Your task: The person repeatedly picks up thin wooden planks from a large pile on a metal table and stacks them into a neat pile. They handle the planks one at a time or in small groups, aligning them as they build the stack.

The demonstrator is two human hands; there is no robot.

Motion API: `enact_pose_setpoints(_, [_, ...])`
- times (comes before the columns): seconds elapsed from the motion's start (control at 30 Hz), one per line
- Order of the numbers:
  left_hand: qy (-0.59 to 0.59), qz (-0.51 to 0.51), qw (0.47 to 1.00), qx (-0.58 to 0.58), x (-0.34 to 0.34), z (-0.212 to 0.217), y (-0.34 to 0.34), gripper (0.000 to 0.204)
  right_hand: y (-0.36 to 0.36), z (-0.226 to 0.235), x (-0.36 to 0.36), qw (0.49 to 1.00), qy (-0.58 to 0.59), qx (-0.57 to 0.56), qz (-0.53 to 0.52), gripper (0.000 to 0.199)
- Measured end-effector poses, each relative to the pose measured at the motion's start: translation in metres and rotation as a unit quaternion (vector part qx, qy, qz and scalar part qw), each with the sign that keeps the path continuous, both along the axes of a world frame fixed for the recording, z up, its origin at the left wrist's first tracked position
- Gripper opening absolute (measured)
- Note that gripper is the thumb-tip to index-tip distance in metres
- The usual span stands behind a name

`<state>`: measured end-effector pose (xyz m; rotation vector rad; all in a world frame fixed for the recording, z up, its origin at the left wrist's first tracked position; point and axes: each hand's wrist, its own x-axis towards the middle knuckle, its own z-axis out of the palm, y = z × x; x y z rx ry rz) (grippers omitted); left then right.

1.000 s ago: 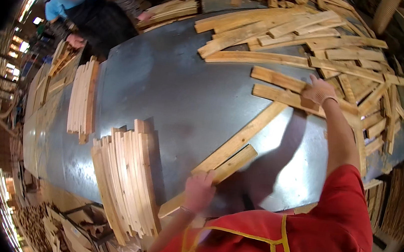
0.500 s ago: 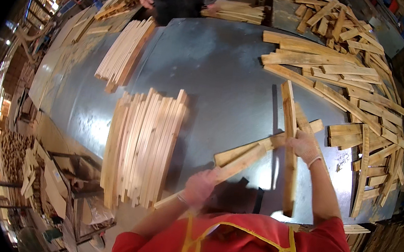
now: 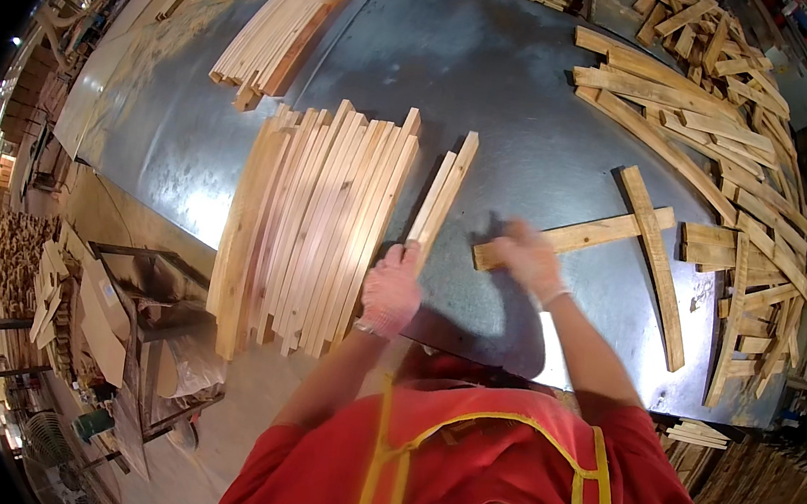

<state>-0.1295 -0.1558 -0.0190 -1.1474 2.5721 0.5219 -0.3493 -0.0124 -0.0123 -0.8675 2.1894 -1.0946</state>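
Note:
My left hand [image 3: 390,289], in a pale glove, grips the near end of two thin wooden slats [image 3: 443,194] lying on the grey metal table [image 3: 504,93]. They lie just right of a neat row of several slats [image 3: 311,226] set side by side. My right hand [image 3: 527,257] rests on the near end of a longer plank [image 3: 582,236], which lies under another plank [image 3: 652,262] crossing it.
A loose heap of planks [image 3: 737,162] covers the table's right side. A second bundle of slats [image 3: 274,35] lies at the far left, near another person at the table's far edge. Wood scraps and a metal stand [image 3: 133,320] sit on the floor at left.
My left hand has brought the slats over beside the row of slats. My right hand has shifted left onto the end of the long plank. The view has swung left.

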Motion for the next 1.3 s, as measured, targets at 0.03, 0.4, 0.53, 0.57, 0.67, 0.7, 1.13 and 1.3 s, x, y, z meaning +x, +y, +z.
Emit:
enact_pose_setpoints(0.03, [0.015, -0.036, 0.993, -0.115, 0.016, -0.015, 0.000, 0.064, 0.025, -0.011, -0.047, 0.983, 0.113, 0.144, 0.008, 0.059])
enact_pose_setpoints(0.4, [0.195, -0.206, 0.940, -0.189, -0.088, -0.015, 0.046, 0.074, 0.206, -0.016, -0.184, 0.976, 0.018, 0.190, -0.106, 0.074])
enact_pose_setpoints(0.53, [0.195, -0.232, 0.947, -0.111, -0.170, -0.022, 0.070, 0.075, 0.115, 0.019, -0.227, 0.994, 0.039, 0.085, -0.053, 0.071])
enact_pose_setpoints(0.57, [0.177, -0.235, 0.950, -0.106, -0.177, -0.035, 0.069, 0.077, 0.095, 0.036, -0.248, 0.982, 0.149, 0.106, -0.045, 0.067])
enact_pose_setpoints(0.67, [0.155, -0.245, 0.952, -0.095, -0.183, -0.056, 0.076, 0.079, 0.059, 0.041, -0.341, 0.936, 0.308, 0.170, -0.020, 0.063])
enact_pose_setpoints(0.7, [0.152, -0.247, 0.953, -0.093, -0.177, -0.058, 0.079, 0.079, 0.055, 0.027, -0.367, 0.919, 0.344, 0.190, -0.012, 0.065])
enact_pose_setpoints(1.13, [0.070, -0.067, 0.991, -0.092, 0.010, -0.019, 0.073, 0.051, 0.011, 0.000, -0.254, 0.926, 0.172, 0.325, 0.089, 0.103])
enact_pose_setpoints(1.3, [0.071, -0.058, 0.996, 0.009, 0.062, 0.022, 0.070, 0.050, 0.024, -0.013, -0.213, 0.900, 0.222, 0.360, 0.106, 0.107])
